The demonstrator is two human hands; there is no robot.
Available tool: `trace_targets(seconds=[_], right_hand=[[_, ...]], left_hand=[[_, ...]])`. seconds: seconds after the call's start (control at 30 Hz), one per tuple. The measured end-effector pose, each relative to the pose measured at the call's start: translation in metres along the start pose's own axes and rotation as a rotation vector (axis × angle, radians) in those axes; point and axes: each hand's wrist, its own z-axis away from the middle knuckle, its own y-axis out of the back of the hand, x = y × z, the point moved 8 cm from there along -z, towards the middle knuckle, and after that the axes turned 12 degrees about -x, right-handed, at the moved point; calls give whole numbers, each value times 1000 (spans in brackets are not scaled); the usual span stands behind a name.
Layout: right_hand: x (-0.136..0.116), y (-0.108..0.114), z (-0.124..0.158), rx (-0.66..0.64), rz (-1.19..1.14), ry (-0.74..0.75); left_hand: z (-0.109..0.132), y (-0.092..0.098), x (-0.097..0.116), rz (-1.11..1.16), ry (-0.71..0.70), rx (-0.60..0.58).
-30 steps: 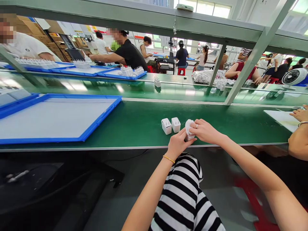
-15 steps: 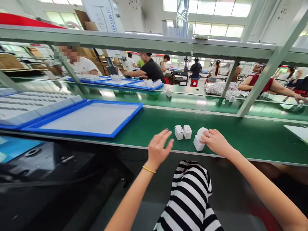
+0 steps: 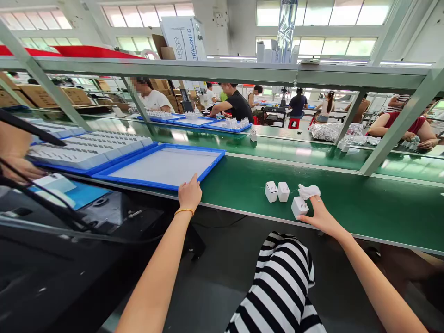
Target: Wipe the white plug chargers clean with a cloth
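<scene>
My left hand (image 3: pixel 190 193) is at the front right corner of a blue-rimmed tray (image 3: pixel 166 186), its fingers curled closed at the rim. A pale sheet lines this tray. At the right, my right hand (image 3: pixel 321 215) has a crumpled white cloth (image 3: pixel 308 191) at its fingers, and the fingertips are partly hidden by it. Its thumb reaches the lower edge of a white plug charger (image 3: pixel 299 208) with metal prongs. Two more white chargers, one on the left (image 3: pixel 271 191) and one beside it (image 3: pixel 283 192), stand prongs up on the green bench.
White chargers in rows fill another blue tray (image 3: pixel 93 150) at the left. A co-worker's hand (image 3: pixel 17 166) is near a blue mat at the far left. Slanted green posts (image 3: pixel 398 120) carry a shelf above the bench (image 3: pixel 239 178). Other people sit beyond.
My left hand has moved left from beside the chargers to the tray's corner. The right hand's thumb and fingers have spread, and the cloth has shifted off the charger. The view has swung left.
</scene>
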Motion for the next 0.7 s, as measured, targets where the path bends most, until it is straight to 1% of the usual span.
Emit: trace_targets(seconds=[0.07, 0.1, 0.17, 0.23, 0.37, 0.47, 0.6, 0.7], right_hand=[[0, -11, -7, -91, -215, 36], [1, -15, -10, -117, -300, 30], [7, -22, -16, -148, -424, -9], [16, -24, -23, -151, -499, -52], [38, -17, -38, -102, -551, -99], [49, -13, -50, -125, -592, -102], [49, -9, -66, -182, -619, -81], [43, -11, -75, -245, -636, -46]], left_hand=[[8, -2, 14, -2, -44, 17], [13, -2, 23, -2, -63, 21], [22, -5, 43, 5, -105, 23], [32, -7, 67, 27, -161, 18], [55, -13, 119, 76, -297, 31], [73, -18, 156, 98, -395, 55], [87, -23, 194, 138, -465, 58], [94, -25, 214, 178, -496, 43]])
